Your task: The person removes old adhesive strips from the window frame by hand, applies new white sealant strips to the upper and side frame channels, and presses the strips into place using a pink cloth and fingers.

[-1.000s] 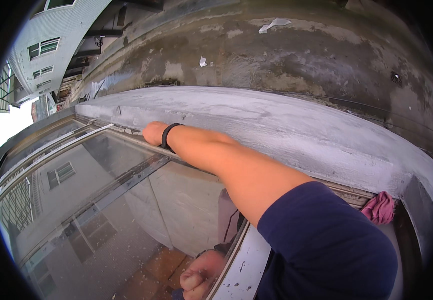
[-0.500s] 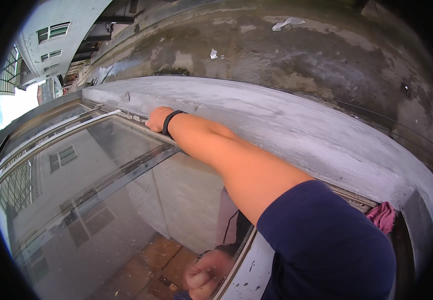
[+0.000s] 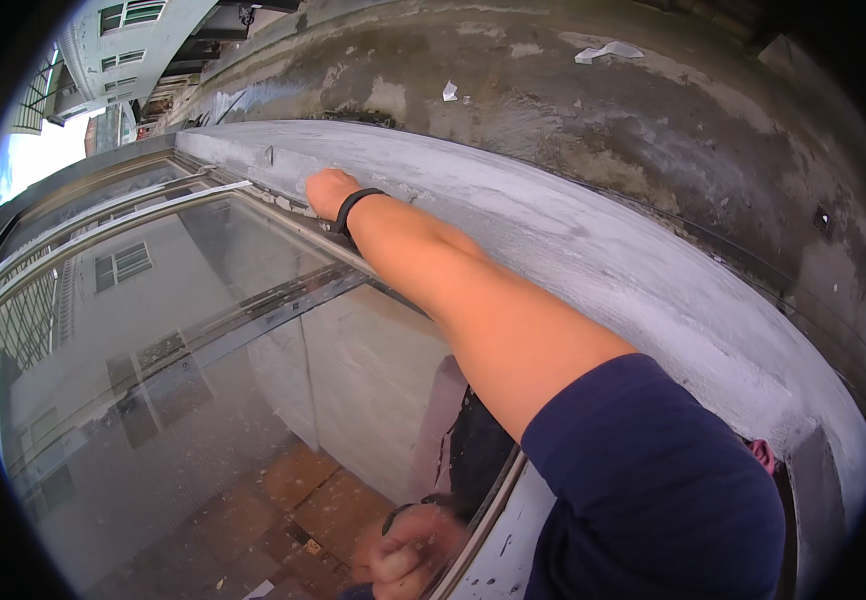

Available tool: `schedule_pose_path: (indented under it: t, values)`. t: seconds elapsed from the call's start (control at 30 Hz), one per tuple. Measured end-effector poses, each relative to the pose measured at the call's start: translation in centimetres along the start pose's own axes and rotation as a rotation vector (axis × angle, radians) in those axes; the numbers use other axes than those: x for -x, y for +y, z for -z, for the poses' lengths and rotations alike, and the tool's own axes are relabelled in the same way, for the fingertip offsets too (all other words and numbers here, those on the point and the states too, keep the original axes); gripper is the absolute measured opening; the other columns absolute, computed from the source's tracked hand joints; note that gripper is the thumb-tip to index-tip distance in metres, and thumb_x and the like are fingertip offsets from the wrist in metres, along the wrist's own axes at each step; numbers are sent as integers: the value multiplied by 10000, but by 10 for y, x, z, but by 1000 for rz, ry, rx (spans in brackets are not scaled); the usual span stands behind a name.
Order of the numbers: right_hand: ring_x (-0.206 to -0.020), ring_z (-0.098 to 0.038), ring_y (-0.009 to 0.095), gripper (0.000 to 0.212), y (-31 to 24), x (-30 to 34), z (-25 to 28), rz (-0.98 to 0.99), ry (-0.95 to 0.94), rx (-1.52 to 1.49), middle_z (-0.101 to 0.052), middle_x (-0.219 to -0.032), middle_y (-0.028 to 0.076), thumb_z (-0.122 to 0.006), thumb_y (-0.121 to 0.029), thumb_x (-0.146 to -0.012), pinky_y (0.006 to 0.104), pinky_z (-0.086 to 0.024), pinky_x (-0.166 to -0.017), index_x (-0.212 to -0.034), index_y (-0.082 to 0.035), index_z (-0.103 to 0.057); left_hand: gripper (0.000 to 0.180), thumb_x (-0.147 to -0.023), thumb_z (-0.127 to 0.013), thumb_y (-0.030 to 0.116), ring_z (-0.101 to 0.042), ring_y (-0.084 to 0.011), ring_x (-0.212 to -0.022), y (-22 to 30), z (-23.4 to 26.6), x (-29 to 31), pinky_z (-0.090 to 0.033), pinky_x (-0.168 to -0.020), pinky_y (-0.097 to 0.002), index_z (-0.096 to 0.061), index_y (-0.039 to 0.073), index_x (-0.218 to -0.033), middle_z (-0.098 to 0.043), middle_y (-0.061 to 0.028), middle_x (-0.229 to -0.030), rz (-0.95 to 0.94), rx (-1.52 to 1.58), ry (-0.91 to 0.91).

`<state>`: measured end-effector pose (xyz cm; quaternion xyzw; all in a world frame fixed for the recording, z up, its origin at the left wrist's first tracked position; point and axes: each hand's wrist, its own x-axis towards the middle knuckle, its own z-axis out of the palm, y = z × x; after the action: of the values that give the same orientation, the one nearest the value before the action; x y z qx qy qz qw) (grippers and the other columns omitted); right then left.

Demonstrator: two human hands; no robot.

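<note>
My right arm, in a navy sleeve, stretches from the lower right across a whitish ledge (image 3: 593,265). At its end my right hand (image 3: 330,192) is closed, a black band round the wrist. It is beside the window's outer track (image 3: 288,218), at the inner side of the ledge. The fingers curl away from view, so anything inside them is hidden. Below the forearm lies a glass window pane (image 3: 193,330). Low in that glass is a blurred skin-coloured, fist-like shape (image 3: 408,550); whether it is my left hand, seen through or reflected, I cannot tell.
Beyond the ledge, stained wet ground (image 3: 513,110) lies far below, with white scraps (image 3: 608,52) on it. A bit of pink cloth (image 3: 762,456) shows by the sleeve at the right. Pale bars (image 3: 113,220) cross the window at left. A light building (image 3: 118,50) stands beyond.
The whole view has shifted a little. My right hand has moved slightly outward from the window track toward the ledge, still closed. Less of the pink cloth shows now.
</note>
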<state>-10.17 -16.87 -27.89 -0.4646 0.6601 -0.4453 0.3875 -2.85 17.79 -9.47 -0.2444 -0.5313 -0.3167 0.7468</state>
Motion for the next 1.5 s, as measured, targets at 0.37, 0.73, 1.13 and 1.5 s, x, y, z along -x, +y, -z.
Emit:
schedule_pose_path:
  t: [0.37, 0.73, 1.13, 1.5]
  values:
    - [-1005, -654, 392, 230, 10, -9, -10, 38, -17, -3, -693, -1032, 228, -617, -180, -883, 453, -523, -871, -978, -6, -733, 239, -950, -510, 122, -293, -81, -533, 25, 4, -10, -274, -522, -227, -351, 105, -772, -263, 52, -689, 83, -1052, -386]
    - [-887, -663, 429, 184, 16, -33, -25, 110, -20, -51, -678, -863, 280, -600, -72, -798, 463, -525, -801, -853, 62, -713, 304, -796, -586, 78, -329, -99, -540, 58, 14, 7, -284, -507, -269, -321, 129, -656, -259, 23, -681, 197, -1292, -63]
    - [-971, -658, 402, 407, 4, -32, -40, 34, -95, -102, -697, -977, 250, -583, -342, -926, 461, -509, -875, -960, 38, -724, 304, -751, -576, -9, -290, -85, -452, 15, -6, 3, -254, -448, -270, -325, 120, -639, -279, 40, -608, -112, -530, -27]
    - [-542, -610, 157, 203, -33, 6, 90, 15, -282, -652, -649, -661, 92, -621, -223, -837, 308, -477, -496, -826, -22, -646, 176, -910, -564, 204, -378, -127, -563, 33, 16, 5, -300, -508, -283, -474, 91, -810, -397, 4, -719, 107, -1001, -388]
